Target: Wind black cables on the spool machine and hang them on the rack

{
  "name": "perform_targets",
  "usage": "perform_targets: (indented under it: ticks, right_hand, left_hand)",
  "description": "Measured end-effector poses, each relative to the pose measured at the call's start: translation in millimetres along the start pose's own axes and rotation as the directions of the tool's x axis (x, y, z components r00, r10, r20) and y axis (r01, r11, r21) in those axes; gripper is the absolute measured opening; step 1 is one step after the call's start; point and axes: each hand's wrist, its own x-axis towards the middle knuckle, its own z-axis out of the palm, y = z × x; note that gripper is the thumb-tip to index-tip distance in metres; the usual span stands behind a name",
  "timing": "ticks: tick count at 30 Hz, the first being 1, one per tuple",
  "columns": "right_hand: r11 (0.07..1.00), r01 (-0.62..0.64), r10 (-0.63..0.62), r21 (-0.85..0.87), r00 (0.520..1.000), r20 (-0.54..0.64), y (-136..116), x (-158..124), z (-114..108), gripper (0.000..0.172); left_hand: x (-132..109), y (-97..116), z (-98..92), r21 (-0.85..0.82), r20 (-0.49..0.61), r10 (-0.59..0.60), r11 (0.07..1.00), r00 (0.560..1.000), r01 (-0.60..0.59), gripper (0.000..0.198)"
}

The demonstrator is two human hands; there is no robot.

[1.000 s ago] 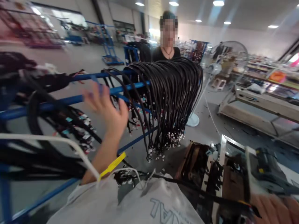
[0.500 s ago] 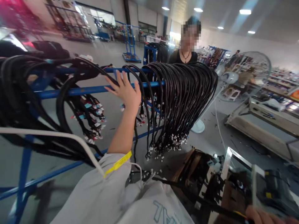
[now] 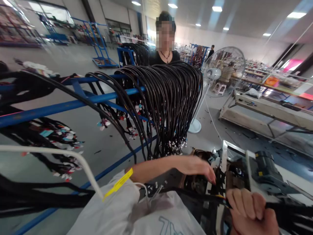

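My left hand (image 3: 195,166) reaches rightward low in the view, fingers extended and pointing down toward a dark machine (image 3: 244,173) with a metal frame; it holds nothing I can see. My right hand (image 3: 249,209) is a fist closed round a black cable (image 3: 288,209) that runs across in front of the machine. A thick bundle of black cable harnesses (image 3: 171,98) with white connectors at their ends hangs over a blue rack (image 3: 61,106) just beyond my left arm. A yellow tag (image 3: 118,184) sits at my left sleeve cuff.
A person in black (image 3: 165,54) stands behind the rack. More black harnesses (image 3: 36,137) hang at left beside a white tube (image 3: 61,153). A pedestal fan (image 3: 223,70) stands on the grey floor; workbenches (image 3: 269,111) run along the right. Other blue racks (image 3: 102,49) stand far back.
My left hand has dropped from the blue rack bar and swung down to the right, toward the machine. My right hand has come up into view, gripping the black cable.
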Motion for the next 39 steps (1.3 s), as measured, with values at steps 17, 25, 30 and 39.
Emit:
perform_targets:
  ticks: [17,25,30,39]
  right_hand:
    - [0.997,-0.014,-0.009,-0.079,0.958,-0.286,19.6,32.7,4.4,0.049]
    - [0.882,0.192,-0.138,0.431,0.979,-0.153,-4.3,46.7,-17.8,0.045]
    - [0.993,-0.028,-0.024,-0.113,0.902,-0.431,27.3,77.5,-28.6,0.057]
    - [0.999,-0.028,0.016,-0.032,0.941,-0.339,57.7,97.9,-8.6,0.053]
  left_hand:
    - [12.0,-20.8,57.5,-0.371,0.054,-0.199,0.906,0.979,0.205,0.045]
    - [-13.2,-45.2,64.6,-0.427,0.415,-0.249,0.797,0.875,0.428,0.061]
    - [-15.9,-68.6,19.4,0.225,-0.193,-0.309,0.910,0.931,0.349,0.031]
    - [-8.7,-79.2,-48.1,0.419,-0.067,-0.170,0.889,0.983,0.182,0.037]
